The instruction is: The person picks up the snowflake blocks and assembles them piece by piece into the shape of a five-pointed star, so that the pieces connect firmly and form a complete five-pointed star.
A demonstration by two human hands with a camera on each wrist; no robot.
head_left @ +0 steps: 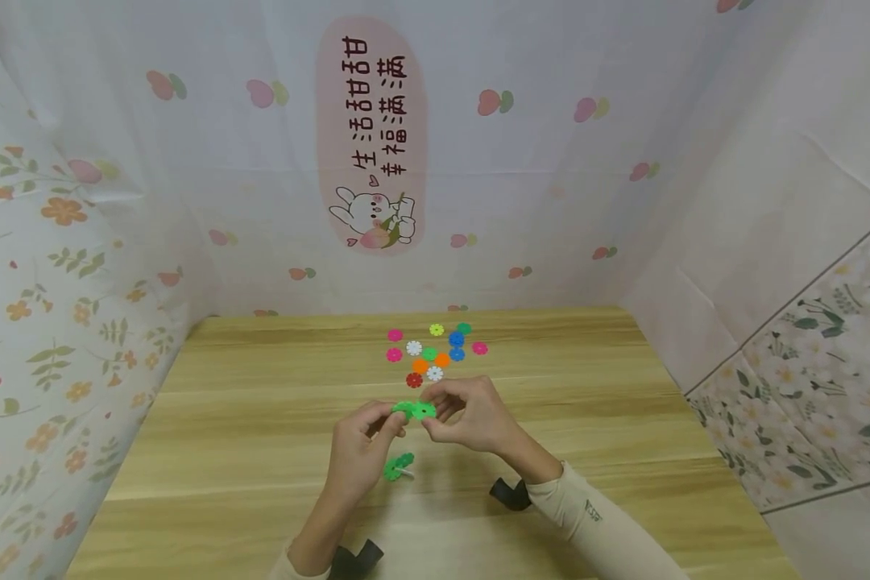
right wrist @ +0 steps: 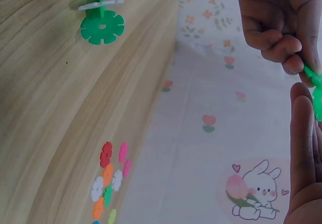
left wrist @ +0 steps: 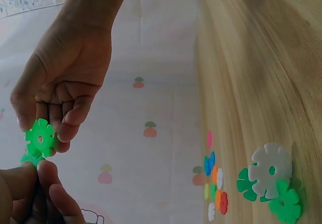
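In the head view my left hand (head_left: pixel 360 451) pinches a light green notched disc (head_left: pixel 403 408) between thumb and fingertips. A second light green disc (head_left: pixel 424 411) adjoins it at an angle, and my right hand (head_left: pixel 474 415) holds that one by its edge. The left wrist view shows the right hand's disc (left wrist: pixel 39 138) face on, with a centre hole. How far the two discs slot together is hidden by the fingers. Below the hands stands a joined piece of green discs (left wrist: pixel 286 203) and one white disc (left wrist: pixel 271 169), resting on the table.
Several loose discs lie flat beyond the hands, among them a red disc (head_left: pixel 414 379), an orange disc (head_left: pixel 442 360), a blue disc (head_left: pixel 457 339) and a pink disc (head_left: pixel 480 348). Black objects (head_left: pixel 510 494) appear near the forearms. Printed cloth (head_left: pixel 536 201) encloses the wooden table (head_left: pixel 246 387).
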